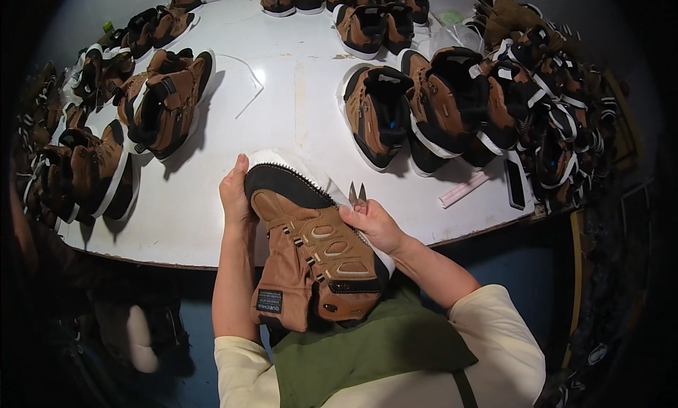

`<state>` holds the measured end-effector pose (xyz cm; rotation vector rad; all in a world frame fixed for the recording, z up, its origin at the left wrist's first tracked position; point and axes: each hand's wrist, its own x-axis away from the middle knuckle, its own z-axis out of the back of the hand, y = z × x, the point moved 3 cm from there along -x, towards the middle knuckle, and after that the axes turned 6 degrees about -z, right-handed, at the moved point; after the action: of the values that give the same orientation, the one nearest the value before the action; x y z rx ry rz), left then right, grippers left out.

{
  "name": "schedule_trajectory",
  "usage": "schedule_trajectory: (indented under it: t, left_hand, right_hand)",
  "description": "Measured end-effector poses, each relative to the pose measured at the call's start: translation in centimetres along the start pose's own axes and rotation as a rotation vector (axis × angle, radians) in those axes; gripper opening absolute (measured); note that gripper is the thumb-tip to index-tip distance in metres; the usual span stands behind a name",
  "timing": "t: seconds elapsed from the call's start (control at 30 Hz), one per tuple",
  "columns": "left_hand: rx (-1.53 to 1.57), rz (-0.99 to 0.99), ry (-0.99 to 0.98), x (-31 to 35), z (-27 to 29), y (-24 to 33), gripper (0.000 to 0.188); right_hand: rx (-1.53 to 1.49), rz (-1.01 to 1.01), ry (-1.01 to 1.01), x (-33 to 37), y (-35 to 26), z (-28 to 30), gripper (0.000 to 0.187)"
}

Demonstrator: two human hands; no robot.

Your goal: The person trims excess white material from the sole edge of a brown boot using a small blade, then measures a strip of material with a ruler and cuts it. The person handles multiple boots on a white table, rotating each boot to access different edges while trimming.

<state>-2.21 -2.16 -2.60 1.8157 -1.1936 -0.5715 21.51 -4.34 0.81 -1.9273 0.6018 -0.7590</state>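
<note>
A brown and black high-top shoe (296,217) is held between my hands over the table's near edge. Its toe points away from me, and its opening hangs toward my green apron (374,358). My left hand (236,193) is closed on the toe's left side, thumb against the white sole edge (272,156). On the right side of the shoe, my right hand (380,228) grips the sole edge. Two pointed metal blades of small snips (357,194) stick up from that same hand, tips apart; their handle is hidden in the fingers.
The white table (275,118) bears matching shoes: a pair (166,104) at left, several at right (452,101) and more along the back. A heap of shoes (565,118) covers the right end. A phone (514,181), a pinkish ruler (463,189) and a thin white strip (244,69) lie on the tabletop.
</note>
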Motion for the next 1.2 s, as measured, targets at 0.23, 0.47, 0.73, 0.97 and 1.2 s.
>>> schedule_trajectory:
  t: [0.23,0.47,0.73,0.97,1.2]
  left_hand:
    - [0.039,0.04,0.02,-0.4,0.1,-1.1,0.041]
    - [0.01,0.091,0.037,-0.2,0.1,-1.7,0.04]
    - [-0.087,0.095,0.048,-0.2,0.8,-1.9,0.036]
    - [-0.782,-0.667,0.122,1.2,0.8,2.8,0.018]
    - [-0.821,-0.709,-0.462,6.9,-4.5,6.1,0.011]
  right_hand:
    - [-0.102,-0.021,0.032,-0.1,0.2,0.0,0.029]
    - [-0.191,-0.045,0.024,-0.1,1.0,0.7,0.032]
    - [-0.302,-0.049,0.061,-0.2,0.9,0.1,0.031]
    - [-0.193,-0.143,0.117,-0.2,0.8,0.0,0.032]
    - [-0.094,-0.153,0.098,-0.7,1.1,0.0,0.035]
